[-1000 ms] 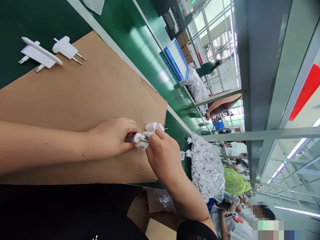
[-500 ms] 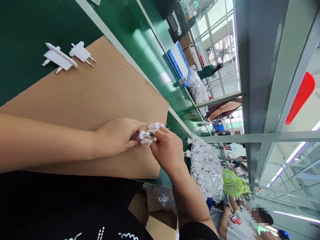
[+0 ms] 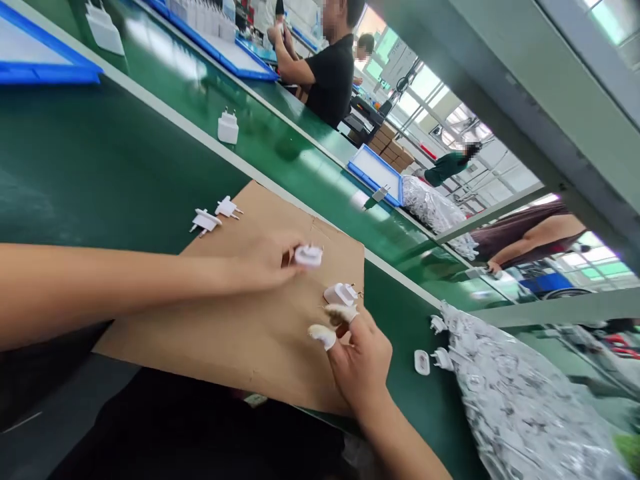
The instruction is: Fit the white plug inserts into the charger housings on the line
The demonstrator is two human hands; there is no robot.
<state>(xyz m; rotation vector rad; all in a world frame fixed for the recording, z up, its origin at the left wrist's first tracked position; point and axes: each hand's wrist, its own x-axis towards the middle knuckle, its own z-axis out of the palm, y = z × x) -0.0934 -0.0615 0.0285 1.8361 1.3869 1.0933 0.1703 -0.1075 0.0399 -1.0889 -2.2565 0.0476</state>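
Observation:
My left hand (image 3: 265, 262), slightly blurred, is closed on a white charger plug (image 3: 309, 257) above the cardboard sheet (image 3: 240, 333). A second white charger plug (image 3: 341, 294) with metal pins lies near the sheet's right end. Just below it is my right hand (image 3: 364, 353), with white finger cots on the thumb and a fingertip. Those fingers are apart with nothing between them. Two white plug pieces with pins, one plug piece (image 3: 206, 221) and another plug piece (image 3: 229, 207), rest by the far left edge of the cardboard.
A clear bag (image 3: 520, 393) full of white parts sits at the right, with a few loose pieces (image 3: 422, 362) beside it. Chargers, one charger (image 3: 228, 127) among them, stand on the green conveyor belt (image 3: 285, 160). A co-worker (image 3: 333, 73) sits beyond it near blue trays (image 3: 250, 63).
My hands were together around white chargers; now they are apart. The left holds one charger while the right has let go. The view has turned left, showing more of the conveyor belt.

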